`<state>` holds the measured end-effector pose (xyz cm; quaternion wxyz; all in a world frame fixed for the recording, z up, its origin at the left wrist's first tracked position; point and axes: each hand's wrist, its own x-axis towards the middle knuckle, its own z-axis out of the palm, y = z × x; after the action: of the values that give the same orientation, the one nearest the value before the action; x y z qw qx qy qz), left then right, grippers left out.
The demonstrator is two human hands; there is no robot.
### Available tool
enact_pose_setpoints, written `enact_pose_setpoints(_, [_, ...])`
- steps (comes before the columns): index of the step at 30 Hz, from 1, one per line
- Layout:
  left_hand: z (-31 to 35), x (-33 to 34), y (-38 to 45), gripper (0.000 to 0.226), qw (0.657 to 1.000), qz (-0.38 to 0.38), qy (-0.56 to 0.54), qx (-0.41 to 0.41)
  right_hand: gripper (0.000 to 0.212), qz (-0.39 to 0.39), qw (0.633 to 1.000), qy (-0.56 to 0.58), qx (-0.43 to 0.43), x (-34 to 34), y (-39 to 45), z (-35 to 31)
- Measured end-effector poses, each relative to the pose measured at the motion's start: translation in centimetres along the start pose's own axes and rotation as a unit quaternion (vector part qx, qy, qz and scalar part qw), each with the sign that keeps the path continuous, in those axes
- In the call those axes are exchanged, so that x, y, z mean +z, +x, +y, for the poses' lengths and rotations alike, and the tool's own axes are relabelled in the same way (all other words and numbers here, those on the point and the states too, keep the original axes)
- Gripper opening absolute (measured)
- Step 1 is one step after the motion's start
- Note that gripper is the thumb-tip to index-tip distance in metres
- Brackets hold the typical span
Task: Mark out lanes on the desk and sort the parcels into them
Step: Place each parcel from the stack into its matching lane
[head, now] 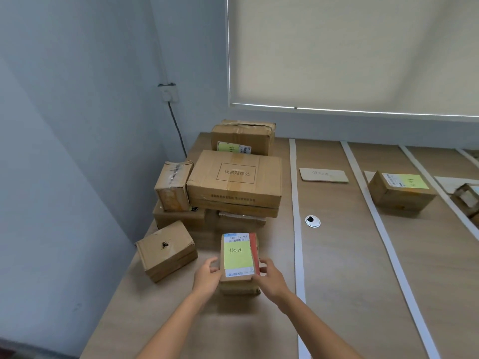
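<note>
Two hands grip one small parcel (239,257) at the desk's (337,268) near-left area: left hand (207,277) curled on its left side, right hand (270,278) on its right. White tape strips (297,229) mark lanes; unsorted parcels (234,177) are stacked beyond, and one parcel (400,191) lies in a lane.

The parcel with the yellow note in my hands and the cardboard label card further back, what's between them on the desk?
In the head view, a white tape strip and the round cable grommet lie between the parcel and card.
</note>
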<state>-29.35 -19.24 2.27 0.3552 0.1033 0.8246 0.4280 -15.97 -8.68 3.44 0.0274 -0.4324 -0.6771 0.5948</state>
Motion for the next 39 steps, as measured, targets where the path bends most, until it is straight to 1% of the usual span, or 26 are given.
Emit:
enact_pose_setpoints(3, [-0.2,0.4,-0.2,0.047,1.000,0.013,-0.002,-0.002,0.061,0.027,0.999,-0.036,-0.006,0.2,-0.1,0.5])
enact_pose_setpoints(5, [-0.4,1.2,-0.1,0.048,1.000,0.001,-0.004,0.005,0.051,0.021,0.999,-0.030,-0.003,0.7,0.0,0.5])
enact_pose_setpoints(7, [-0.6,2.3,-0.1,0.044,1.000,-0.016,-0.011,0.016,0.038,0.001,1.000,-0.004,-0.001,1.2,0.1,0.6])
enact_pose_setpoints(10, [-0.6,3.5,0.0,0.044,0.999,-0.018,-0.016,0.023,0.028,0.013,1.000,0.017,-0.014,1.2,-0.1,0.8])
enact_pose_setpoints(16, [1.8,6.2,-0.7,0.059,0.998,-0.051,-0.042,0.025,0.032,0.066,0.997,0.029,-0.008,-2.8,-0.8,1.4])
enact_pose_setpoints(20, [4.8,9.4,-2.2,0.060,0.995,-0.073,-0.025,0.067,0.035,0.120,0.992,0.037,-0.006,-7.1,-1.0,2.0])
enact_pose_setpoints(24, [8.1,13.0,-3.6,0.059,0.990,-0.098,-0.015,0.101,0.040,0.149,0.987,0.053,-0.008,-12.0,-1.5,2.8])
enact_pose_setpoints(28, [10.5,17.2,-5.0,0.055,0.985,-0.118,-0.024,0.121,0.044,0.153,0.985,0.074,-0.013,-16.7,-1.9,4.0])
enact_pose_setpoints(33, [12.4,22.2,-5.5,0.053,0.988,-0.109,-0.026,0.109,0.050,0.121,0.989,0.085,-0.018,-22.0,-1.8,5.7])
enact_pose_setpoints(36, [13.6,24.7,-5.5,0.053,0.988,-0.109,-0.028,0.108,0.047,0.106,0.990,0.087,-0.023,-24.8,-1.6,6.2])
enact_pose_setpoints(39, [14.3,26.2,-5.1,0.054,0.988,-0.112,-0.032,0.102,0.040,0.089,0.991,0.092,-0.032,-26.5,-1.2,6.7])
